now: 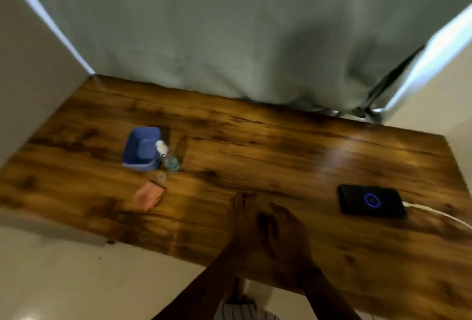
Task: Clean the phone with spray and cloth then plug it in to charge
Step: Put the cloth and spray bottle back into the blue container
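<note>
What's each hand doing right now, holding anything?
Left hand: open, holding nothing, pressed against the right hand over the table.
Right hand: open, empty; the phone lies apart, cable attached.

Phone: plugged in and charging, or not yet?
Plugged in. A white cable enters the right end of the phone, and its screen shows a glowing blue ring.

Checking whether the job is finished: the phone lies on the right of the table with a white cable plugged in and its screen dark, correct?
Not quite. The head view shows the phone on the right of the table with the white cable plugged in, but its screen is lit, showing a blue ring.
</note>
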